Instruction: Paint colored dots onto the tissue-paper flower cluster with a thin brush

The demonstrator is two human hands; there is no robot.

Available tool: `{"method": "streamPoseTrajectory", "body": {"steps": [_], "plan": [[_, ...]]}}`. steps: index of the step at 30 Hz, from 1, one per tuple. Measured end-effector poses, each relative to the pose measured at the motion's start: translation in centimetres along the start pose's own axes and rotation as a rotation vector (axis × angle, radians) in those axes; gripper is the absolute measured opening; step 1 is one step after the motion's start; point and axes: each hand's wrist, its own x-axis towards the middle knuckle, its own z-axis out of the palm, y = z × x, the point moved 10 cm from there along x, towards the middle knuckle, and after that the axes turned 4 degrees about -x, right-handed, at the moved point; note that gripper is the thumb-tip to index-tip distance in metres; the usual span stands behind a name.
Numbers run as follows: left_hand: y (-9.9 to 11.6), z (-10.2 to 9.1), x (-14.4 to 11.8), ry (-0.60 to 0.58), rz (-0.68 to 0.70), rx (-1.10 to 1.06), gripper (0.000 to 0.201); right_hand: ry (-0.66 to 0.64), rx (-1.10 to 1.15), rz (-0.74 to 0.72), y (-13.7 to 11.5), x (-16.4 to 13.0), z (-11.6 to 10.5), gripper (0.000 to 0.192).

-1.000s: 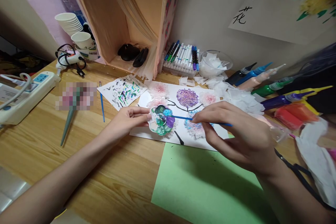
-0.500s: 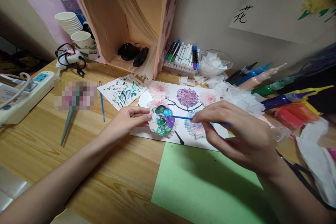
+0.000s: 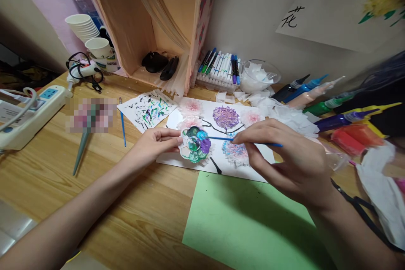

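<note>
Between the thumb and fingers of my left hand (image 3: 160,142) is a small flower-shaped paint palette (image 3: 194,144), its wells smeared with green, blue and purple. My right hand (image 3: 278,158) pinches a thin blue paintbrush (image 3: 221,138), whose tip reaches the blue and purple wells at the palette's right side. Beneath both hands lies a white sheet (image 3: 177,159) bearing black painted branches and fluffy flower heads. A purple flower (image 3: 226,118) is behind the brush, and a blue-and-pink flower (image 3: 236,154) is partly covered by my right hand.
A paint-smeared tissue (image 3: 147,109) and a second brush (image 3: 123,126) lie left of the artwork. Green paper (image 3: 240,219) is in front. Markers (image 3: 221,65), a bowl of paper scraps (image 3: 259,76) and paint bottles (image 3: 316,93) line the back. A power strip (image 3: 41,114) is far left.
The brush has tilted slightly, its tip shifting a little up and left on the palette. My right hand has moved slightly; my left hand with the palette is nearly still.
</note>
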Motion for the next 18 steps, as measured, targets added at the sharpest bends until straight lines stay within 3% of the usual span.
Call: {"method": "streamPoseTrajectory", "body": {"steps": [9,13,18], "plan": [[0.23,-0.21,-0.18,0.035,-0.011,-0.020,0.034,0.043,-0.023,0.037,0.14,0.11,-0.71,0.026],[0.25,-0.26,-0.21,0.041,-0.014,-0.021,0.036,-0.027,0.013,0.003,-0.22,0.12,-0.07,0.027],[0.29,-0.25,-0.25,0.043,-0.016,-0.022,0.036,-0.002,-0.007,-0.003,-0.08,0.03,-0.28,0.024]]}}
